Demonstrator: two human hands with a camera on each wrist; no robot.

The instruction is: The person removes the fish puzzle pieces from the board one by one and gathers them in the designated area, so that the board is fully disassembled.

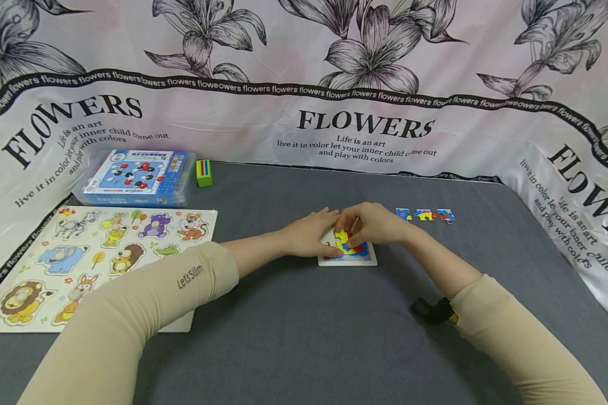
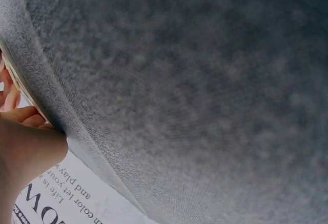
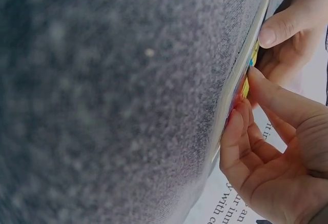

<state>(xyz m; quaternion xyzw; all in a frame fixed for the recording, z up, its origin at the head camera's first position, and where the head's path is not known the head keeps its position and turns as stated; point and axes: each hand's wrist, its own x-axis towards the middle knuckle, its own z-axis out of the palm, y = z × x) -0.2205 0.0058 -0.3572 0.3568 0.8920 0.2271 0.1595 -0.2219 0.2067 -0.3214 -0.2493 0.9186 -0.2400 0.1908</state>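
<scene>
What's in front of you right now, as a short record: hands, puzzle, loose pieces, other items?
Left hand: thumb resting on small puzzle board
Right hand: thumb and fingers curled about yellow puzzle part on that board
Loose pieces: three, in a row right of the board
Left side: animal board; blue box behind it; green block beside box

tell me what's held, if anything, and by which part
The right hand seems to pinch a yellow puzzle piece by its edges, between thumb and fingertips. The left hand rests on the puzzle board.
</scene>
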